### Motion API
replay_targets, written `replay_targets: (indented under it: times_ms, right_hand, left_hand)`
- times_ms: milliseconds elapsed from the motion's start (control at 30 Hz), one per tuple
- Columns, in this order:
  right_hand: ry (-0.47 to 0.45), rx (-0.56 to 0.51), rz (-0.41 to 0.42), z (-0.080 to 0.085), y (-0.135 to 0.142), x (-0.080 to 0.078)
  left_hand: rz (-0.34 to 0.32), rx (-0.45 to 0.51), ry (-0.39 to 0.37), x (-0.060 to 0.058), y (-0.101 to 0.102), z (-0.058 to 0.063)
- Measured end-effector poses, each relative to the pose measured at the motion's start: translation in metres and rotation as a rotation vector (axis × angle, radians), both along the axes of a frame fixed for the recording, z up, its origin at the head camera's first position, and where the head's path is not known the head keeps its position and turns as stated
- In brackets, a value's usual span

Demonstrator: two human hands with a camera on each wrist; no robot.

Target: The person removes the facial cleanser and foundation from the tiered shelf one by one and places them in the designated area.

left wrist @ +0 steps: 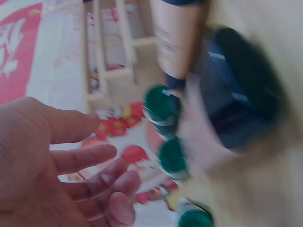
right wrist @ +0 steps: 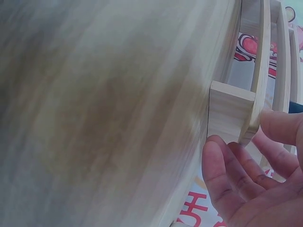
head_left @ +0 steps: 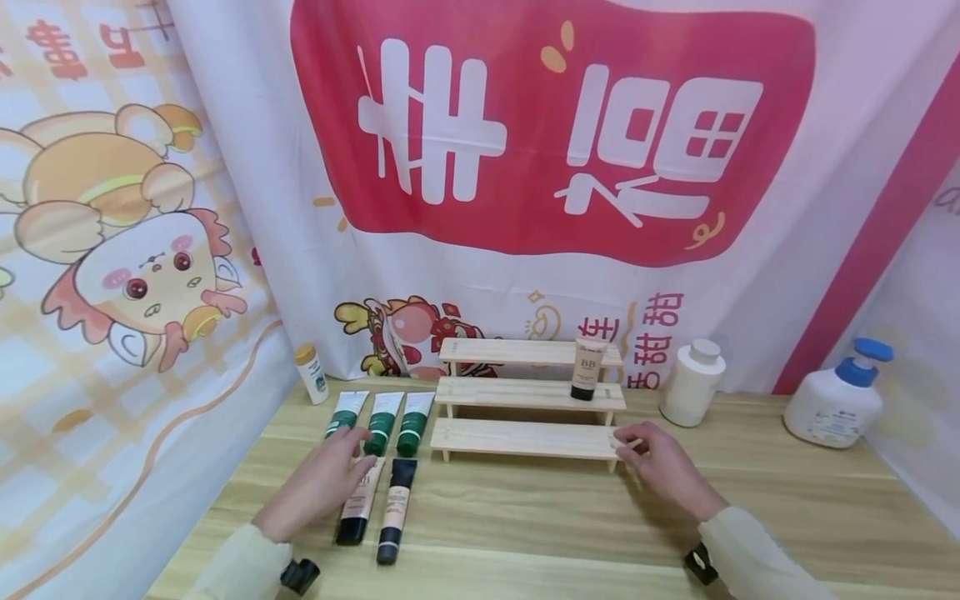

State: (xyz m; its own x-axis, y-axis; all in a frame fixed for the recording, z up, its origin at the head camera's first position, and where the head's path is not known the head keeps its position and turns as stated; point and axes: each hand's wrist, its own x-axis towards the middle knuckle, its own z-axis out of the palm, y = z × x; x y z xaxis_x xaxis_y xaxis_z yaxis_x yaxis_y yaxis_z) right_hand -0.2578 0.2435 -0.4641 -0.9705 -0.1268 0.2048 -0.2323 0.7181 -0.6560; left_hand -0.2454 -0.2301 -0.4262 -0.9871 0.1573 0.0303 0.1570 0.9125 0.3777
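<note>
My left hand (head_left: 322, 483) hovers over the tubes on the left, fingers loosely bent and nothing between them. Under it lies a beige BB cream tube (head_left: 360, 504) with a black cap, partly hidden by the hand. Beside that lies a slimmer beige and black tube (head_left: 394, 512). Several white and green tubes (head_left: 413, 423) are lined up behind, the leftmost partly covered by my fingers. With thumb and fingers, my right hand (right wrist: 251, 175) pinches the right end of the lowest step of a three-tier wooden rack (head_left: 525, 439). Another BB cream tube (head_left: 587, 369) stands on the rack's middle step, at the right.
A white bottle (head_left: 692, 383) stands right of the rack, with a blue-topped pump bottle (head_left: 836, 400) farther right. At the back left is a small white bottle with a yellow cap (head_left: 311, 375). Printed cloth (head_left: 540, 283) hangs behind the wooden table (head_left: 562, 521).
</note>
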Motion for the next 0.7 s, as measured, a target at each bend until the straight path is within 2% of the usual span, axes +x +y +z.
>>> replay_targets:
  times_ms: [167, 333, 433, 567, 700]
  right_hand:
    - [-0.019, 0.009, -0.022, -0.001, 0.000, -0.001]
    - [-0.029, 0.021, -0.021, 0.000, -0.001, -0.004]
    - [-0.033, 0.033, -0.026, 0.004, -0.002, -0.004]
    - [-0.024, 0.056, -0.024, 0.006, -0.002, -0.005]
    - [-0.011, 0.065, -0.020, 0.006, -0.002, -0.005]
  left_hand:
    - [-0.069, 0.031, 0.097, -0.004, 0.029, 0.024]
    - [-0.188, 0.099, 0.214, -0.015, 0.062, 0.044]
    - [-0.275, 0.160, 0.287, -0.027, 0.086, 0.049]
    - [-0.384, 0.231, 0.324, -0.042, 0.122, 0.051]
    - [-0.459, 0.247, 0.365, -0.051, 0.155, 0.060]
